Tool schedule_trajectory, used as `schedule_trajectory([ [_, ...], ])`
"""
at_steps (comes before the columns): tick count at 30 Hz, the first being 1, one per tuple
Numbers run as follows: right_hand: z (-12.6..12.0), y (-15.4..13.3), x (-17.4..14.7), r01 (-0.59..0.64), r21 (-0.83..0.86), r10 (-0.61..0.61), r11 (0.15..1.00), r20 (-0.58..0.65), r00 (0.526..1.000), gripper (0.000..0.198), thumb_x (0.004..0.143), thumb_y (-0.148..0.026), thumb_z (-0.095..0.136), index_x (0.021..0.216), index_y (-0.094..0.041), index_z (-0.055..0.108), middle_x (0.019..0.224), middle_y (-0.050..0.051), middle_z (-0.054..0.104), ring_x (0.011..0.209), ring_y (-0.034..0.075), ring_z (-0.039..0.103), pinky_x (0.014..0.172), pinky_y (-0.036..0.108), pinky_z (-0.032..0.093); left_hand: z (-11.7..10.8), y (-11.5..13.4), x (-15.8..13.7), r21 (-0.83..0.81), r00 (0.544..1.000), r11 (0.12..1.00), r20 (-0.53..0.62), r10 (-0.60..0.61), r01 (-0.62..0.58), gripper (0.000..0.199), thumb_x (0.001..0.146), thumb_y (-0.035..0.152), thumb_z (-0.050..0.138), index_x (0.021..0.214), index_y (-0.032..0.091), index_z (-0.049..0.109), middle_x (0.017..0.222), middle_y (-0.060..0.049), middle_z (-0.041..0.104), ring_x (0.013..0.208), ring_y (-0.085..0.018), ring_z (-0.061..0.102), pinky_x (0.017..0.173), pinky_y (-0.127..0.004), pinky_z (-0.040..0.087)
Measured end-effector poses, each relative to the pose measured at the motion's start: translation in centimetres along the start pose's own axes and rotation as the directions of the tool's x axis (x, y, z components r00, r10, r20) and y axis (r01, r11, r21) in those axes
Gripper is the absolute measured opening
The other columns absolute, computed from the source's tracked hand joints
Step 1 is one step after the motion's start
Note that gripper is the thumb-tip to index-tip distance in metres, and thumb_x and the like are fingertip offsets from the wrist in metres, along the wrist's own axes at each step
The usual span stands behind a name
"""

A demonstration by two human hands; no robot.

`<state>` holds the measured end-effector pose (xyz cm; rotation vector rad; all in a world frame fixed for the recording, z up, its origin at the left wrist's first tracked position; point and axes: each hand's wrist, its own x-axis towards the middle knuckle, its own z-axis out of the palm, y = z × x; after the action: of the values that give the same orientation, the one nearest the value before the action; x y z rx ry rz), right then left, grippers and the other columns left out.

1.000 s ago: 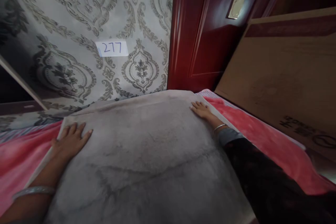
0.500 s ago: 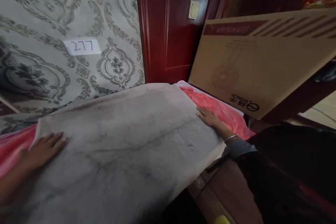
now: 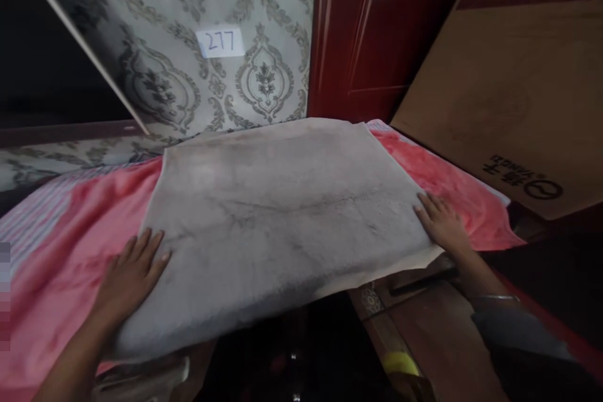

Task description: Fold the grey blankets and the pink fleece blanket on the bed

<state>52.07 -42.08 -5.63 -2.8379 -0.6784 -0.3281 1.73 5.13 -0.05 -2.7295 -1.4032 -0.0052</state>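
A grey, soft-looking cloth [image 3: 282, 220] lies spread over a pink blanket [image 3: 117, 213], with its front edge hanging slightly over. Faint creases run across its middle. My left hand [image 3: 129, 276] rests flat at the cloth's left edge, fingers apart. On the opposite side, my right hand [image 3: 443, 223] lies on the right edge with its fingers spread, partly over the pink blanket. Neither hand grips anything. A striped pink and white fabric [image 3: 38, 220] shows under the blanket at the far left.
A large cardboard box [image 3: 509, 88] leans at the right, beside a dark red door [image 3: 367, 31]. Behind the cloth stands a patterned wall [image 3: 264, 75] bearing a paper label [image 3: 220, 41] marked 277. A dark panel [image 3: 56, 56] fills the upper left.
The view has turned left and down, showing more pink blanket and the dark panel. Both hands remain flat at the cloth's left and right edges.
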Motion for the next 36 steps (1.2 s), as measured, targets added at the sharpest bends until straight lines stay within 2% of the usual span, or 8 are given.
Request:
schedule_trajectory([
  [9, -0.8, 0.1, -2.3, -0.146, 0.088, 0.152, 0.985, -0.061, 0.987, 0.055, 0.1, -0.042, 0.033, 0.144, -0.017, 0.052, 0.151, 0.02, 0.042, 0.142, 0.045, 0.03, 0.103, 0.073, 0.033, -1.1, 0.2, -3.2, -0.146, 0.994, 0.984, 0.032, -0.103, 0.106, 0.068, 0.096, 0.044, 0.026, 0.153, 0.008, 0.034, 0.163, -0.015, 0.027, 0.152, -0.032, 0.02, 0.121, -0.058, 0.02],
  [13, -1.6, -8.0, -4.0, 0.177, 0.09, -0.155, 0.98, -0.211, 0.965, 0.052, 0.1, -0.039, 0.035, 0.139, -0.01, 0.055, 0.149, 0.024, 0.043, 0.14, 0.041, 0.035, 0.105, 0.064, 0.039, -2.2, 3.8, -4.3, -0.154, 0.99, 0.985, -0.108, -0.09, 0.073, 0.063, 0.098, 0.042, 0.025, 0.147, 0.007, 0.045, 0.157, -0.02, 0.038, 0.148, -0.036, 0.03, 0.115, -0.063, 0.029],
  [16, -1.9, -17.2, -6.3, 0.503, 0.16, -0.485, 0.849, -0.136, 0.864, 0.048, 0.102, -0.036, 0.035, 0.144, -0.021, 0.052, 0.153, 0.014, 0.042, 0.141, 0.033, 0.036, 0.111, 0.058, 0.034, -2.8, 10.7, -4.5, -0.176, 0.964, 0.961, -0.197, 0.179, -0.215, 0.058, 0.099, 0.038, 0.031, 0.149, 0.011, 0.042, 0.158, -0.017, 0.039, 0.148, -0.032, 0.031, 0.117, -0.056, 0.03],
  [19, -2.1, -24.7, -9.1, 0.643, 0.201, -0.652, 0.739, -0.028, 0.758, 0.05, 0.102, -0.034, 0.037, 0.152, -0.027, 0.043, 0.16, 0.007, 0.033, 0.146, 0.029, 0.027, 0.115, 0.056, 0.029, -2.4, 18.0, -4.8, -0.16, 0.844, 0.831, -0.169, 0.509, -0.533, 0.058, 0.098, 0.043, 0.041, 0.153, 0.024, 0.037, 0.162, -0.009, 0.032, 0.151, -0.031, 0.025, 0.12, -0.059, 0.023],
  [22, -2.0, -27.3, -10.6, 0.673, 0.19, -0.692, 0.715, 0.051, 0.721, 0.05, 0.103, -0.032, 0.036, 0.151, -0.025, 0.044, 0.16, 0.005, 0.032, 0.148, 0.029, 0.024, 0.116, 0.057, 0.027, -1.5, 21.5, -5.3, -0.165, 0.81, 0.793, -0.136, 0.57, -0.586, 0.062, 0.098, 0.05, 0.042, 0.154, 0.027, 0.034, 0.162, -0.007, 0.032, 0.151, -0.032, 0.024, 0.12, -0.063, 0.022],
  [26, -1.4, -22.9, -9.1, 0.617, 0.135, -0.627, 0.775, 0.052, 0.777, 0.051, 0.102, -0.038, 0.037, 0.151, -0.028, 0.044, 0.159, 0.003, 0.034, 0.147, 0.028, 0.027, 0.115, 0.053, 0.029, -0.8, 18.2, -5.3, -0.134, 0.868, 0.858, -0.099, 0.486, -0.496, 0.061, 0.098, 0.051, 0.041, 0.153, 0.025, 0.038, 0.162, -0.008, 0.032, 0.151, -0.032, 0.025, 0.12, -0.059, 0.025],
  [31, -0.2, -10.7, -5.3, 0.349, 0.024, -0.349, 0.937, 0.001, 0.937, 0.055, 0.099, -0.04, 0.028, 0.147, -0.021, 0.05, 0.154, 0.007, 0.043, 0.143, 0.032, 0.034, 0.113, 0.056, 0.031, -0.3, 7.0, -5.5, -0.038, 0.982, 0.986, -0.106, 0.158, -0.163, 0.063, 0.097, 0.049, 0.034, 0.15, 0.017, 0.044, 0.16, -0.014, 0.036, 0.149, -0.036, 0.028, 0.118, -0.061, 0.026],
  [36, 0.7, -0.4, -2.7, 0.059, -0.011, -0.06, 0.998, -0.058, 0.997, 0.059, 0.098, -0.042, 0.025, 0.146, -0.017, 0.048, 0.152, 0.013, 0.044, 0.141, 0.035, 0.035, 0.108, 0.059, 0.036, 0.3, -0.9, -6.6, -0.065, 0.99, 0.995, -0.112, -0.088, 0.081, 0.066, 0.096, 0.04, 0.019, 0.147, 0.008, 0.046, 0.155, -0.019, 0.042, 0.146, -0.037, 0.034, 0.113, -0.062, 0.032],
])
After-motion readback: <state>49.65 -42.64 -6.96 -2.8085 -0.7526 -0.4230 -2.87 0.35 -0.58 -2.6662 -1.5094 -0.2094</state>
